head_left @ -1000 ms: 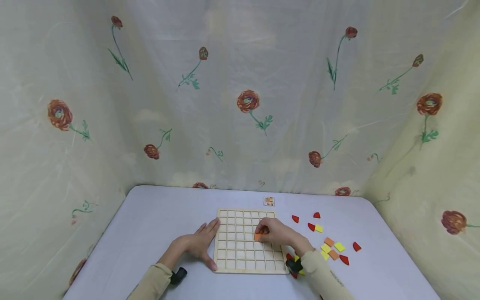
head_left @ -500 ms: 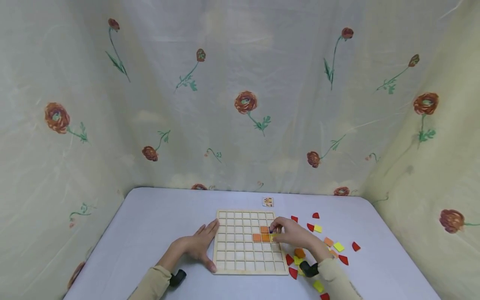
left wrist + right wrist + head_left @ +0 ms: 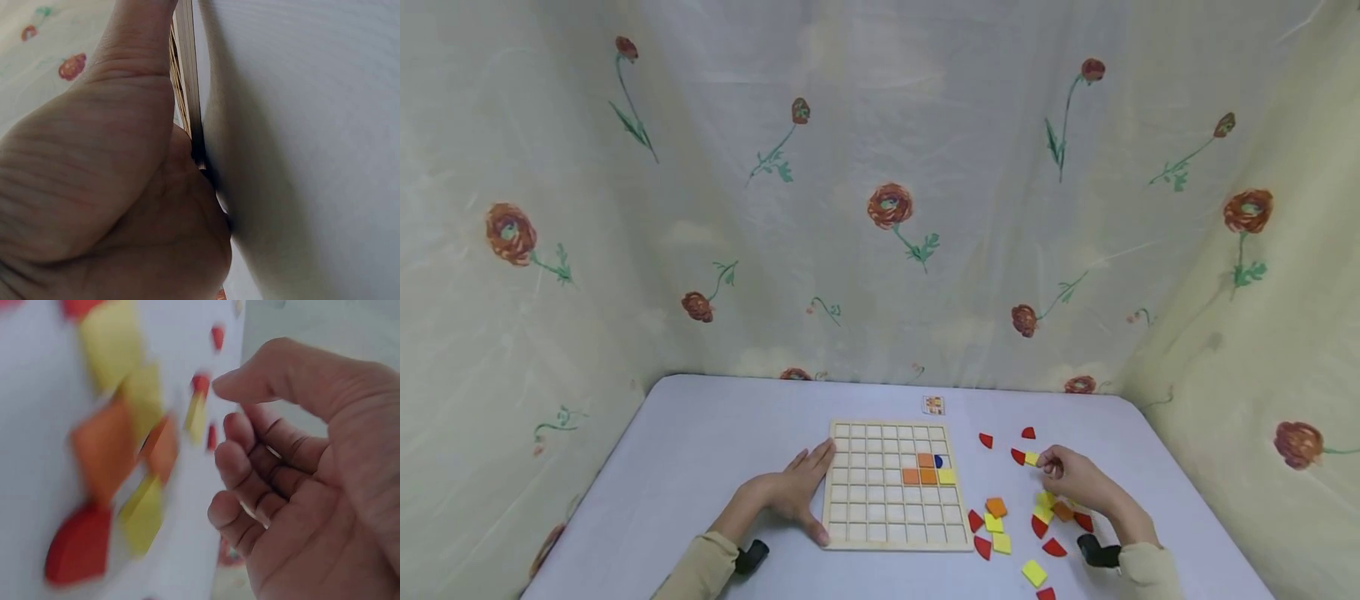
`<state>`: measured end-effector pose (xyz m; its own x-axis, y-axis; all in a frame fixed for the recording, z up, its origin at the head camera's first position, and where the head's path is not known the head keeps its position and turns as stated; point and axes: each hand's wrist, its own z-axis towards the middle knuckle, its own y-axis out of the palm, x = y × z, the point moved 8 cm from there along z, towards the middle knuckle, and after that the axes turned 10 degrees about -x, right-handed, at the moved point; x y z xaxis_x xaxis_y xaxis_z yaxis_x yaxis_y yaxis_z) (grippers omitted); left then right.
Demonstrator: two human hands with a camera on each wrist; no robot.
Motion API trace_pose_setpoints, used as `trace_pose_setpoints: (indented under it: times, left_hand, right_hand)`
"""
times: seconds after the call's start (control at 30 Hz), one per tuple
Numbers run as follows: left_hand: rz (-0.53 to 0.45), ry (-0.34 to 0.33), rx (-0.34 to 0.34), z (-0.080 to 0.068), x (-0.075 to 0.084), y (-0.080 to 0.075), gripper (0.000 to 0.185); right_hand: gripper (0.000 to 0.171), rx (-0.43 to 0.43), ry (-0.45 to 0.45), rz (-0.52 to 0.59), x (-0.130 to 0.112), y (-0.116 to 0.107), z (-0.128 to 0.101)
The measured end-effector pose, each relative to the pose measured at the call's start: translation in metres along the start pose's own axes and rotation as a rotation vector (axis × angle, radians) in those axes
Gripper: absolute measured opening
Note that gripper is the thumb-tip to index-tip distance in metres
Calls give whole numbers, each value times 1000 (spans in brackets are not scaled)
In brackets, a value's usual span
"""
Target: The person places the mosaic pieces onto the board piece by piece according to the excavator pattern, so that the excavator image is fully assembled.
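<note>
A wooden grid board (image 3: 848,508) lies flat on the table. My left hand (image 3: 796,492) rests spread along its left edge, thumb at the near-left corner; in the left wrist view the palm stands beside the board's edge (image 3: 187,69). On the board's right side sit several orange tiles (image 3: 928,476), a yellow tile (image 3: 947,477) and a blue quarter-circle piece (image 3: 938,461). Over the loose pieces at the right, my right hand (image 3: 1078,479) has loosely bent fingers, close to a yellow tile (image 3: 1032,459). In the right wrist view nothing shows between thumb and fingers.
Loose red quarter-circle pieces (image 3: 1055,547), yellow tiles (image 3: 1034,573) and orange tiles (image 3: 996,507) are scattered right of the board, some overlapping. A small printed card (image 3: 933,405) lies behind the board. Flowered curtains (image 3: 955,250) surround the table (image 3: 737,425).
My right hand has left the board and moved right to the loose pieces. The orange, blue and yellow pieces it covered are now uncovered on the board. My left hand stays at the edge.
</note>
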<state>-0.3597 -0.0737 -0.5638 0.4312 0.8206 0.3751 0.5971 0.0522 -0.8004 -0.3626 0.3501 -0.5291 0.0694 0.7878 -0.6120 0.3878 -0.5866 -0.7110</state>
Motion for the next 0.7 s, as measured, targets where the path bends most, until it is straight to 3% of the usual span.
trace_pose_setpoints:
  times: [0.13, 0.23, 0.5, 0.7]
  left_hand:
    - [2, 5, -4, 1, -1, 1, 142]
    - [5, 5, -2, 1, -3, 2, 143]
    - [9, 3, 1, 0, -3, 2, 143]
    - [9, 7, -1, -1, -1, 1, 142]
  right_hand:
    - [29, 8, 73, -26, 28, -4, -1]
    - [28, 9, 86, -34, 36, -3, 0]
    - [24, 34, 97, -19, 37, -2, 2]
    - [33, 66, 69, -8, 24, 0, 7]
